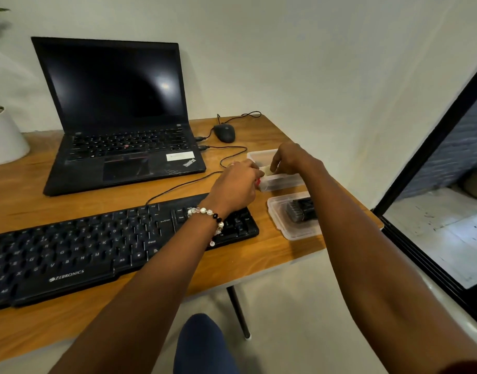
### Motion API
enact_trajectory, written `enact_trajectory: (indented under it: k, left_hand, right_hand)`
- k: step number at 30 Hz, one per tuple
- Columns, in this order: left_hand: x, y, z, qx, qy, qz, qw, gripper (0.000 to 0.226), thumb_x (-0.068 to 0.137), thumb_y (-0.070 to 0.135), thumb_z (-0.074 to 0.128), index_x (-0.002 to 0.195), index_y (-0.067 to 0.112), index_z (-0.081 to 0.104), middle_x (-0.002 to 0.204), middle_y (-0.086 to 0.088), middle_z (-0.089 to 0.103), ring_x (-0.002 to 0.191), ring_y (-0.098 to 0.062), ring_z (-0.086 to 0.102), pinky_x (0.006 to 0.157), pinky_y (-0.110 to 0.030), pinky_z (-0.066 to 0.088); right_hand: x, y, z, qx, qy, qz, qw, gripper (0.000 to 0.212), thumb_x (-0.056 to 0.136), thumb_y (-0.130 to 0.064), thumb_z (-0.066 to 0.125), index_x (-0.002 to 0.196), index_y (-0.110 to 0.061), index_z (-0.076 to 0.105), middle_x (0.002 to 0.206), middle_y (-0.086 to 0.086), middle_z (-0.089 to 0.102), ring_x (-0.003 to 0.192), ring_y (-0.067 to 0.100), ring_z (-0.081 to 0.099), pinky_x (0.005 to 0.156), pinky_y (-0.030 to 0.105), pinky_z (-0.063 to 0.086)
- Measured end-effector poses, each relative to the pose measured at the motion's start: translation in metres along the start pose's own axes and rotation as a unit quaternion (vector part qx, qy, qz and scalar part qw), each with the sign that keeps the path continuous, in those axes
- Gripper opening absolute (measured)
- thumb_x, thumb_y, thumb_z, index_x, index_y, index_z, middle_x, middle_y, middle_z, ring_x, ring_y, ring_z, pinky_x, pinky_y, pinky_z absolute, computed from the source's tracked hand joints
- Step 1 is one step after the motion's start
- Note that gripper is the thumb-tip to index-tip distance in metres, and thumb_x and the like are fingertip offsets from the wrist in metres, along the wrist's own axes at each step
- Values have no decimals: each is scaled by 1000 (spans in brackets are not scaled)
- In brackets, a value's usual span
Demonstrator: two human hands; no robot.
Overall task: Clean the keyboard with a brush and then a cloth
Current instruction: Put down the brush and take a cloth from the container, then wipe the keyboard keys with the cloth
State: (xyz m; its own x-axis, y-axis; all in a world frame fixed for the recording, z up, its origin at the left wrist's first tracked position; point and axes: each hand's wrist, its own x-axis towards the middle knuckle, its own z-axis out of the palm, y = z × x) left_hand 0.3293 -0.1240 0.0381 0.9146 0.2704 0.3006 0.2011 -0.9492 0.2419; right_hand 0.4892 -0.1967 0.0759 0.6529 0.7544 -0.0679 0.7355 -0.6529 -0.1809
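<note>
The keyboard lies along the near left of the desk, its cable running far toward the laptop. At its right end stand two clear plastic boxes. The nearer box holds the brush, dark, with the bristles showing; nobody touches it. Both hands are at the farther box.

The left hand has its fingers curled at the box's left edge, and something red shows under them, but I cannot tell what it grips. The right hand reaches down into the box with bent fingers on a pale thing, perhaps the cloth; a firm hold is not clear.

I judge that the cloth will be light and soft, so a pinch at one edge is enough. The brush looks stiff and light, best taken by its body, not by the bristles. The thin boxes may slide easily when something is pulled out.
</note>
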Motion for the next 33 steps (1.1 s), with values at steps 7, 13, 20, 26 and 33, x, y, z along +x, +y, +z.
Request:
enact_trajectory:
  k: [7, 13, 20, 26, 33]
  left_hand:
    - [-1, -2, 1, 12, -1, 8, 1000, 41, 94, 12, 55, 134, 20, 57, 136, 0, 51, 120, -27, 46, 109, -39, 33]
    - [-3, -3, -2, -19, -22, 10, 1000, 41, 91, 7, 53, 131, 15, 60, 137, -3, 52, 122, -26, 48, 105, -41, 39]
    - [-22, 7, -37, -281, 117, -168, 938, 34, 96, 15, 57, 130, 13, 60, 127, -3, 63, 111, -14, 57, 96, -24, 43]
    - [-52, -14, -98, -478, 260, -229, 807, 30, 90, 30, 66, 118, 16, 66, 107, 0, 70, 100, -15, 66, 93, -37, 53]
    - [-113, -49, -136, -523, 198, -298, 774, 31, 83, 17, 75, 110, 4, 69, 98, -9, 71, 75, -12, 68, 55, -23, 54]
  right_hand:
    - [20, 3, 5, -11, -18, -23, 1000, 33, 83, -15, 77, 114, -5, 71, 121, 13, 65, 100, 25, 58, 95, 37, 51]
    - [6, 10, -4, 129, 82, -9, 988, 32, 77, -21, 82, 104, -5, 76, 101, 10, 69, 88, 20, 60, 67, 27, 44]
    - [-42, -16, -38, 499, 140, -64, 853, 17, 87, -9, 70, 84, 8, 70, 79, 22, 65, 70, 18, 63, 70, 38, 56]
    - [-85, -78, -22, 783, -20, -59, 619, 20, 80, -15, 67, 96, -3, 64, 88, 14, 63, 80, 24, 61, 74, 37, 52]
    - [-122, -160, 36, 816, -253, -44, 518, 65, 81, -52, 65, 128, -8, 60, 105, 15, 70, 91, 26, 69, 81, 42, 59]
